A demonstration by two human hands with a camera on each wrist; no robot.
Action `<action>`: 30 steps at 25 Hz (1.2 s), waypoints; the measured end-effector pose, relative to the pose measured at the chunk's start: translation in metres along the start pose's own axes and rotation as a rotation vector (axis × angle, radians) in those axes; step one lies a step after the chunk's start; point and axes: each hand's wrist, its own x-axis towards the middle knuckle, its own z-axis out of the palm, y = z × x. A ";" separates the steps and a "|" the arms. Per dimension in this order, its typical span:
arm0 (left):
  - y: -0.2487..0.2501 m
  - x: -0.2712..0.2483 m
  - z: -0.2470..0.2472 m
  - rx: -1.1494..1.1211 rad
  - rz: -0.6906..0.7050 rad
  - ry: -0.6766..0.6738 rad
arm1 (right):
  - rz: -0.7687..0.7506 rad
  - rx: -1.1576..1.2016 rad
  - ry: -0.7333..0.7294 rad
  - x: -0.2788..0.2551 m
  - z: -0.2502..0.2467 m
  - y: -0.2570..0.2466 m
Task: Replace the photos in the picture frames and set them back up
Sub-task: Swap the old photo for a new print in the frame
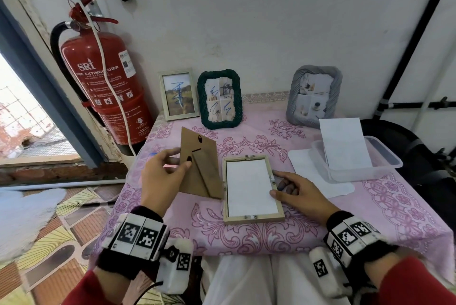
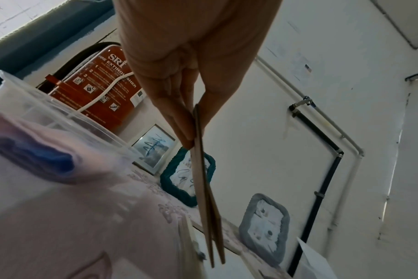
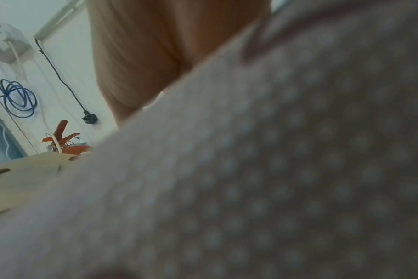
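Note:
A light wooden frame lies face down on the pink tablecloth, with a white photo back showing inside it. My left hand pinches the brown backing board with its stand, held upright just left of the frame. In the left wrist view the board shows edge-on between thumb and fingers. My right hand rests on the frame's right edge, thumb on the photo, fingers loosely bent. The right wrist view shows only palm and blurred cloth.
Three frames stand at the back: a white one, a green rope one, a grey one. A clear plastic tub with white sheets sits at right on its lid. A red fire extinguisher stands left.

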 end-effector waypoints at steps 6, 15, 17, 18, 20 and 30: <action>-0.007 -0.018 0.030 -0.220 -0.122 -0.154 | 0.003 -0.004 0.001 0.000 0.000 0.001; -0.026 -0.032 0.072 -0.235 -0.177 -0.178 | -0.003 0.015 0.018 -0.001 0.001 0.001; -0.028 -0.034 0.076 -0.212 -0.183 -0.183 | -0.012 0.009 0.019 0.000 0.001 0.002; -0.029 -0.034 0.078 -0.196 -0.182 -0.186 | -0.017 0.005 0.021 0.000 0.001 0.002; -0.032 -0.033 0.080 -0.143 -0.152 -0.178 | -0.021 -0.005 0.020 0.000 0.001 0.002; -0.039 -0.035 0.083 0.141 -0.078 -0.204 | -0.019 -0.026 0.024 -0.001 0.001 0.003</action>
